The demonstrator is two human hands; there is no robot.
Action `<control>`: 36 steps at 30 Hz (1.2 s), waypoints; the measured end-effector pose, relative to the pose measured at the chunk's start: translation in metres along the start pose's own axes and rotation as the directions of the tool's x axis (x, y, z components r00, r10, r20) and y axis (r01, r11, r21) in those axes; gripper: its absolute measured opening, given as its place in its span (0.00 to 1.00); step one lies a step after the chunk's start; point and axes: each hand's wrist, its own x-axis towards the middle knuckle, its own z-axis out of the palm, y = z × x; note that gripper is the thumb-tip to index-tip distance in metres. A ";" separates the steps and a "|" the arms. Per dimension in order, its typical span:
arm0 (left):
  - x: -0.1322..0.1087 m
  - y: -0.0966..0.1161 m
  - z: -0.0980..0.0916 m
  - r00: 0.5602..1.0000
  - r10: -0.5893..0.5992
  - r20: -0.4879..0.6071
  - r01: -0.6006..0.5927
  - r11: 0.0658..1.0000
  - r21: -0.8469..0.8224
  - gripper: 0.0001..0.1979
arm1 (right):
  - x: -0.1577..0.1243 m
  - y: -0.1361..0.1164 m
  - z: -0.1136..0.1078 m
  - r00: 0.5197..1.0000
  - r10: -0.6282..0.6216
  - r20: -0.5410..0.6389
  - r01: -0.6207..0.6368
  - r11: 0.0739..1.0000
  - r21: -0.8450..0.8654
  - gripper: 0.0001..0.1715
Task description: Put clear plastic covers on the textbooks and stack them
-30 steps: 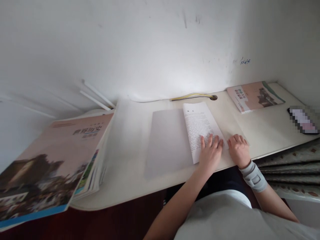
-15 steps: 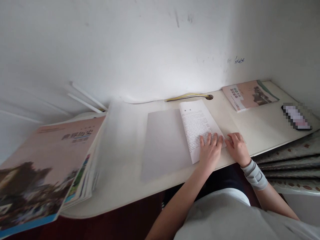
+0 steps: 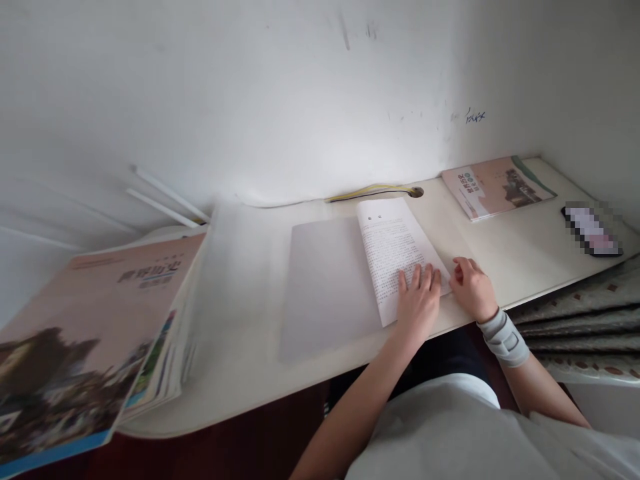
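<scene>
At the desk's (image 3: 240,373) near edge, I see both hands, bare; grey wrist brace (image 3: 505,339) on the right arm. Left hand (image 3: 419,297) flat, fingers slightly spread, pressing on the lower part of the printed page (image 3: 391,250), gripping nothing. Right hand (image 3: 473,288) half-curled at the page's right corner; can't tell from my feed if it pinches it. Page lies slanted, text side up, overlapping the right side of a plain grey sheet (image 3: 325,287). Pink-covered textbook (image 3: 125,287) on a stack of papers or books (image 3: 173,367) at left. Farther right: phone (image 3: 593,232), screen pixelated. Behind, near the wall (image 3: 280,100): second pink textbook (image 3: 500,187), flat; yellow and black cables (image 3: 367,193) running to a round desk hole (image 3: 415,192). Blue handwriting (image 3: 475,117) on the wall.
</scene>
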 end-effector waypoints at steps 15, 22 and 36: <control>0.003 0.001 -0.005 0.999 -0.010 0.050 0.007 0.997 0.078 0.21 | 0.003 0.004 -0.003 0.999 0.040 0.024 -0.046 0.927 0.372 0.14; 0.002 0.008 -0.004 0.996 0.072 0.043 -0.075 0.995 0.065 0.20 | 0.004 0.010 -0.006 0.996 0.090 0.020 -0.082 0.781 0.620 0.19; 0.000 0.006 -0.010 0.989 0.141 -0.037 -0.140 0.990 0.035 0.18 | 0.004 0.015 0.000 0.994 0.106 0.009 -0.084 0.737 0.671 0.20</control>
